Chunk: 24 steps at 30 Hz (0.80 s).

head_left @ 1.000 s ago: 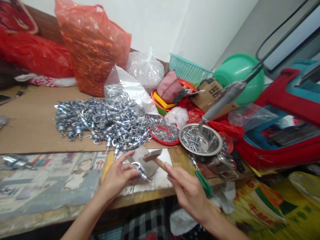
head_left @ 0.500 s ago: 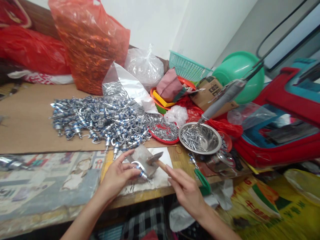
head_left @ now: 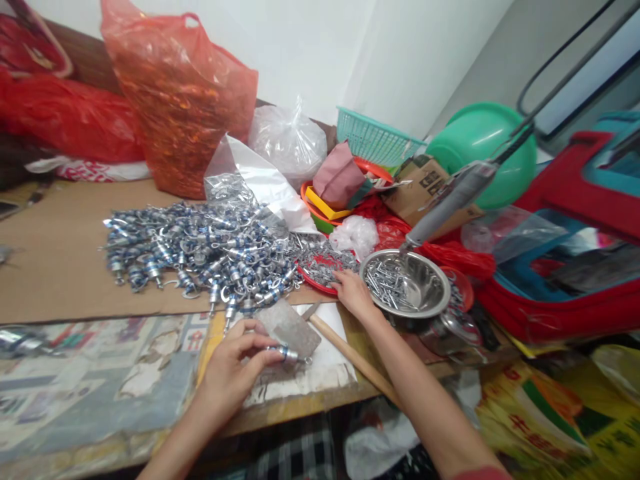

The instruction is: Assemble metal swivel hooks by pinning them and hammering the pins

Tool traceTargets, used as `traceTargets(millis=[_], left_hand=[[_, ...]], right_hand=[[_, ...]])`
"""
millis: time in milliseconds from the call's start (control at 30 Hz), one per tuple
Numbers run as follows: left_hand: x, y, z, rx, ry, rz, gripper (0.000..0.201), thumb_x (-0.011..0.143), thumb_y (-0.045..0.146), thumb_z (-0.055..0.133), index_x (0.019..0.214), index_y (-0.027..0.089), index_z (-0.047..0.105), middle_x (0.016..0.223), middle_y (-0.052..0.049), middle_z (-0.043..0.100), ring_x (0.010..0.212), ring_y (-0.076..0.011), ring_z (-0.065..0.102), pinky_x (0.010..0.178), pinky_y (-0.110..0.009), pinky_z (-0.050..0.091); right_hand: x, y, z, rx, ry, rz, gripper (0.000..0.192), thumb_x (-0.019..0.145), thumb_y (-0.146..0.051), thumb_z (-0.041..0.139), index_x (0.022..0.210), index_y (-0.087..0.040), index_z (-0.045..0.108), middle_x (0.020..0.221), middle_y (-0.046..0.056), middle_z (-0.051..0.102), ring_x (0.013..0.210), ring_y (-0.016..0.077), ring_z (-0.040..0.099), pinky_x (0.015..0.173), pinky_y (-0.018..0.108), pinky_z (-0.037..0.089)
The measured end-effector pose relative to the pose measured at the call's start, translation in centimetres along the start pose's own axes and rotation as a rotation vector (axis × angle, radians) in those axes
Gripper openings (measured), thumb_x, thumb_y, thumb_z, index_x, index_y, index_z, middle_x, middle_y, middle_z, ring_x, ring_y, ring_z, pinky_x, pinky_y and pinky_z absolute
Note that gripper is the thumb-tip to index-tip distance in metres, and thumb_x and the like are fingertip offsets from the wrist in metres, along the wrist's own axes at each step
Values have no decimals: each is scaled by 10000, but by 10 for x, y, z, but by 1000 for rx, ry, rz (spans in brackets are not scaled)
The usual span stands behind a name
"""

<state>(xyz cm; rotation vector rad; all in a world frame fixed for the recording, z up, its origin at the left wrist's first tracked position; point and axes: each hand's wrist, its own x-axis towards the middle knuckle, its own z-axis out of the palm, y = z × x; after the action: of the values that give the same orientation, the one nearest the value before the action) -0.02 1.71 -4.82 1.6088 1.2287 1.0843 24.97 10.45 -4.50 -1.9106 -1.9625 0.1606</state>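
My left hand (head_left: 237, 357) pinches a silver-and-blue metal fitting (head_left: 290, 355) with a small eye at its end. The fitting rests over a flat grey metal block (head_left: 290, 327) on white paper (head_left: 340, 327). A hammer (head_left: 350, 353) with a wooden handle lies just right of the block, partly under my right forearm. My right hand (head_left: 355, 293) reaches over the near rim of a red plate (head_left: 313, 283) of small metal pieces (head_left: 323, 260). Its fingertips are bunched at the pieces; what they grip is too small to make out.
A heap of similar fittings (head_left: 195, 247) covers the cardboard (head_left: 60, 267) at left. Right of the plate stands a steel bowl (head_left: 433, 280) of metal pins, with a grey hanging tool (head_left: 450, 200) above it. Bags, a green basket (head_left: 375, 137) and a red stool (head_left: 530, 287) stand around.
My right hand has let go of the hammer and moved up to the red plate. The hammer now lies on the table. My left hand keeps the fitting at the block.
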Motion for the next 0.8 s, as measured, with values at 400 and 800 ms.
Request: traceTargets(millis=[400, 800], left_hand=[[-5, 2, -5, 7, -36, -11, 148, 662, 247, 624, 769, 238, 725, 760, -22, 642, 751, -172, 609, 681, -255, 468], [-6, 0, 5, -148, 68, -106, 408, 589, 190, 669, 996, 172, 639, 632, 28, 627, 578, -141, 594, 604, -259, 508]], right_hand=[[10, -18, -1, 105, 112, -12, 169, 827, -229, 452, 861, -186, 612, 874, 47, 624, 817, 162, 563, 746, 265, 397], [-90, -102, -5, 833, -90, -162, 165, 723, -134, 569, 787, -218, 695, 728, 0, 683, 681, 136, 626, 645, 238, 495]])
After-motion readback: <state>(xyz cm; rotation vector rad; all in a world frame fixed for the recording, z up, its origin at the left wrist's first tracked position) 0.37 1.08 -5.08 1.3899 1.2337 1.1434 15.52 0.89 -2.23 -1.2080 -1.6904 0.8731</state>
